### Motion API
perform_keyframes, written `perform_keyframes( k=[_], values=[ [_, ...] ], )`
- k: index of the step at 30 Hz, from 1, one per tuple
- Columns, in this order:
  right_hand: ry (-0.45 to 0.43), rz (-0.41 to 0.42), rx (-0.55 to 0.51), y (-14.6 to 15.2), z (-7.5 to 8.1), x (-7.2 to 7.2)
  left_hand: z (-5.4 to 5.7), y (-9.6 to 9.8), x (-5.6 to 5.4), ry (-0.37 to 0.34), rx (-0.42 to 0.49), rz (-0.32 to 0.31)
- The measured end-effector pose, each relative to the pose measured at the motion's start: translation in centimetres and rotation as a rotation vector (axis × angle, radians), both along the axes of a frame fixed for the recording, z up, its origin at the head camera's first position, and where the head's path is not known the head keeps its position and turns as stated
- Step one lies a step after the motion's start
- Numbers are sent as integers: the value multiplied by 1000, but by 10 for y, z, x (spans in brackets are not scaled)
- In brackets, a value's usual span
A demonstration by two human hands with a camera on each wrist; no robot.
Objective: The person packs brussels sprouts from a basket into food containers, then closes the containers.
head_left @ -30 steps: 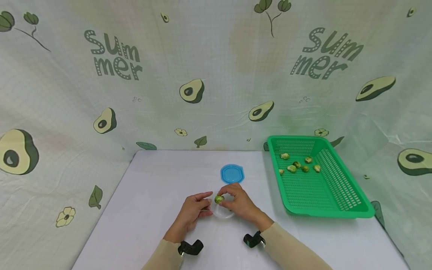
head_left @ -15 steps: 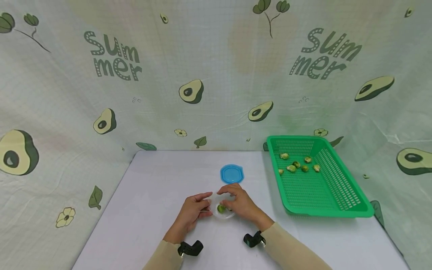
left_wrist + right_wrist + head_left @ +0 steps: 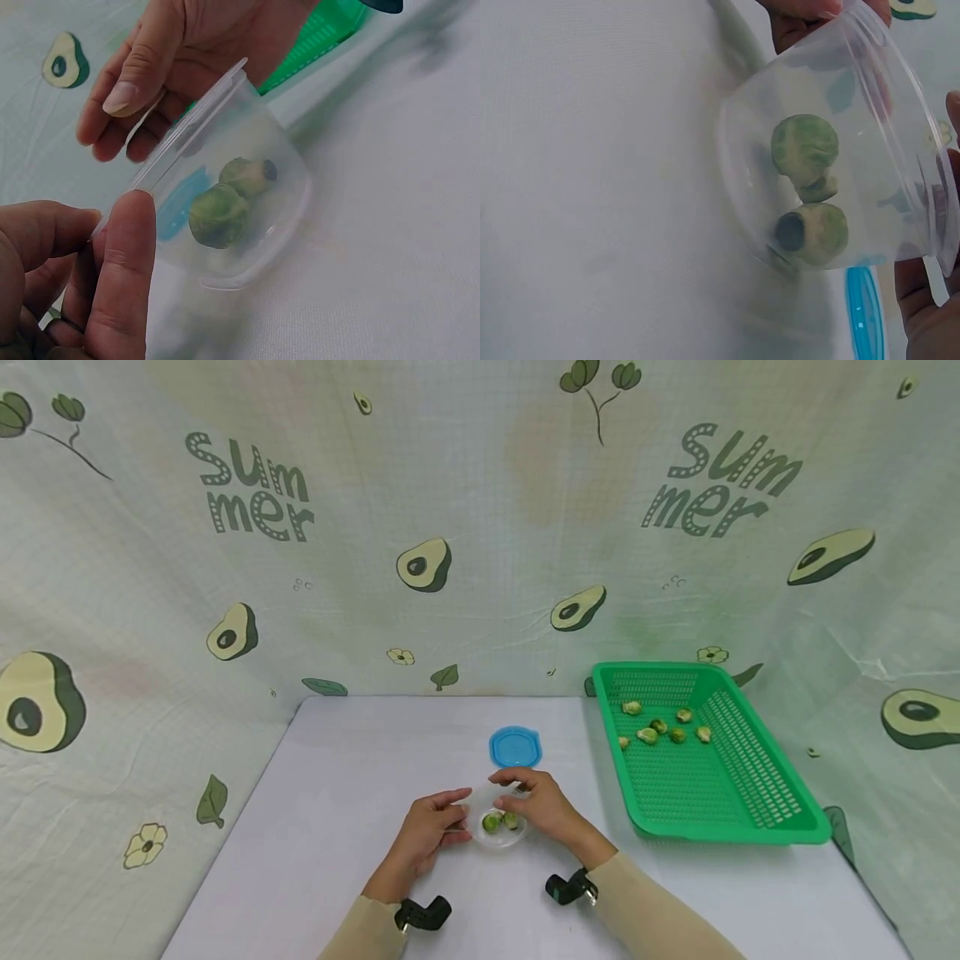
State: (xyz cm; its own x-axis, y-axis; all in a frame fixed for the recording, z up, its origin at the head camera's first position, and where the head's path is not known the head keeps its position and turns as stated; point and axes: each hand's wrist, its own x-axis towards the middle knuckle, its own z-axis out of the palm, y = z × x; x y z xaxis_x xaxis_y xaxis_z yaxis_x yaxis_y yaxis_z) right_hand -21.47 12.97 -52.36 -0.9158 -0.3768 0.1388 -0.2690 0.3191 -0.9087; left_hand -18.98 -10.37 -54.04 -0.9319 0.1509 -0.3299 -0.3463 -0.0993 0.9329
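Observation:
A clear plastic tub (image 3: 279, 150) tilts in front of me, and its rim is pinched between the thumb and fingers of my left hand (image 3: 426, 828). Two green Brussels sprouts sit together at the bottom, one Brussels sprout (image 3: 217, 216) touching the other Brussels sprout (image 3: 246, 177). At the tub's right side, my right hand (image 3: 547, 803) is by the rim with loosely bent fingers and nothing held; whether it touches the rim I cannot tell. Past the hands lies a blue lid (image 3: 515, 747) on the table.
On the right side of the white table (image 3: 360, 760) stands a green perforated basket (image 3: 731, 810) holding several Brussels sprouts (image 3: 658, 727) towards its back left. A patterned cloth (image 3: 495, 510) hangs behind the table.
My right hand has lowered a Brussels sprout into the tub, let go of it and drawn back slightly to the right. The left hand keeps its grip on the rim.

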Motion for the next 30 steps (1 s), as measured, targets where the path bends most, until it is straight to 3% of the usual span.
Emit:
perform_keyframes(
  k=[9,20,30],
  values=[
    [27,-76,6,7,24,11,2,1,1,3,8,-6],
    [255,-99,-36,23,69,26,1,-1,2,5,16,-14],
    [338,-192,-42,54,119,34,1,-2,2,2,13,-12]
  ],
)
